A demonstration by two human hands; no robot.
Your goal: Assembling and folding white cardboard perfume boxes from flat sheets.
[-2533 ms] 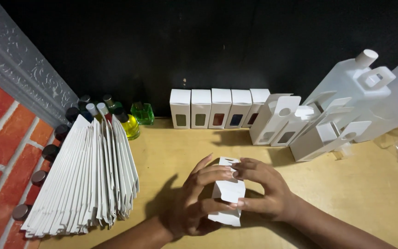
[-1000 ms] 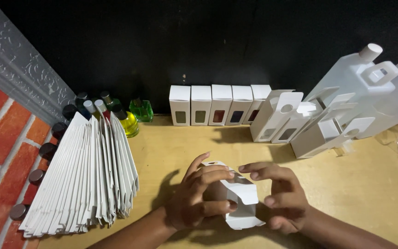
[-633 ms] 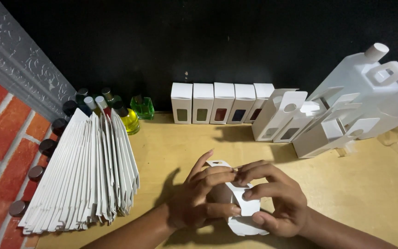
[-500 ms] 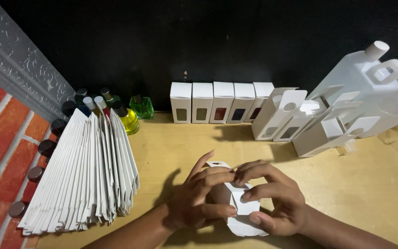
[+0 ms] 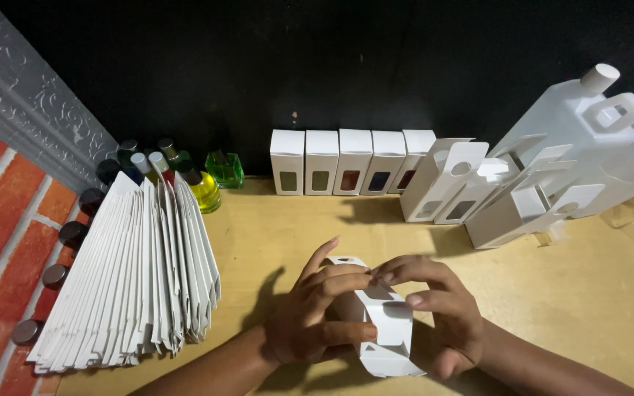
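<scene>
1. Small white box [image 5: 379,323] held low over the table [image 5: 552,293], between both hands, long axis running away from the person.
2. Left hand [image 5: 310,323] fingers curled around its left side.
3. Right hand [image 5: 438,315] fingertips pinch the top flap; both equally close.
</scene>
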